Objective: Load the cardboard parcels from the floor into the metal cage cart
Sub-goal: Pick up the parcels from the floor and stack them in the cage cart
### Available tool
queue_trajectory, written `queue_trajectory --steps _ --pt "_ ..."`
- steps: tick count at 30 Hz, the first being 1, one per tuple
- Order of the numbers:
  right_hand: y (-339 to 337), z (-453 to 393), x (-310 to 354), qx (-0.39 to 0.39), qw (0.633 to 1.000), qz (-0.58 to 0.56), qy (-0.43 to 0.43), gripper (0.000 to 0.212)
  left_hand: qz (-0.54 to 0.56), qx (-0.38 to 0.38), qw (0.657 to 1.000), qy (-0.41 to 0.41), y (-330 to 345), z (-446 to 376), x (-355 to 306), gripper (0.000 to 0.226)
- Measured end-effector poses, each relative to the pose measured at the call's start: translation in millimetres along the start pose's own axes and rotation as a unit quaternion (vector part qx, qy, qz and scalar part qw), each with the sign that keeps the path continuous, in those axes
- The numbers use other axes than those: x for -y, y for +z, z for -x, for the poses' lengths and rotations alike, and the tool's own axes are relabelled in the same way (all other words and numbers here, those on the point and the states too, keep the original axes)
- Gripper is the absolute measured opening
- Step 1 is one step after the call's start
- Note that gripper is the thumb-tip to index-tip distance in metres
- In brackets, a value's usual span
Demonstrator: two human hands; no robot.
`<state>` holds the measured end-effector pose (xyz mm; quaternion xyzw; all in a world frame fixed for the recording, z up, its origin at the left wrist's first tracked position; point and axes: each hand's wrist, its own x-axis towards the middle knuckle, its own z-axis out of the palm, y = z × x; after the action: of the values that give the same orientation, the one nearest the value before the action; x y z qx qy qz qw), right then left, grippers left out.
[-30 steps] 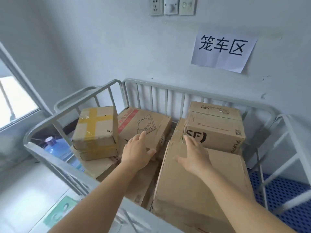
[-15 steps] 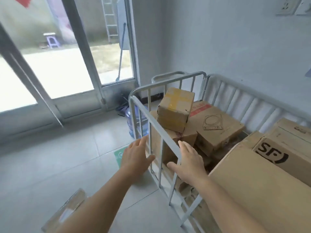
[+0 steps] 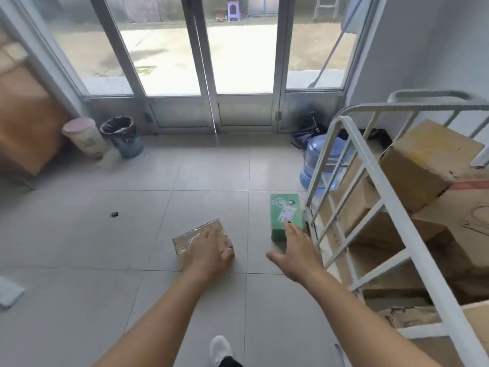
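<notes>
The left hand (image 3: 209, 250), fingers spread and holding nothing, hovered over the taped parcel (image 3: 195, 238); the green parcel (image 3: 285, 215) lay at twelve o'clock from the open right hand (image 3: 296, 254).

Taped parcel (image 3: 197, 238) half behind left hand (image 3: 209, 251)

Glossy tape-wrapped cardboard parcel (image 3: 197, 241), matt brown cardboard boxes (image 3: 420, 165), white-painted metal cage cart (image 3: 370, 165), smooth floor tiles (image 3: 105, 234).
</notes>
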<state>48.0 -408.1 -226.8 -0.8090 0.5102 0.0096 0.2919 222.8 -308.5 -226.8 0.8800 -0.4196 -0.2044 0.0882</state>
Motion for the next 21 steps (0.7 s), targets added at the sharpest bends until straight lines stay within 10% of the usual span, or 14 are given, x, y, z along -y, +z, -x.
queue_trajectory --steps 21 --pt "190.6 -237.5 127.0 0.151 0.988 0.03 0.004 0.084 0.098 0.065 0.954 -0.276 47.1 -162.6 256.0 0.07"
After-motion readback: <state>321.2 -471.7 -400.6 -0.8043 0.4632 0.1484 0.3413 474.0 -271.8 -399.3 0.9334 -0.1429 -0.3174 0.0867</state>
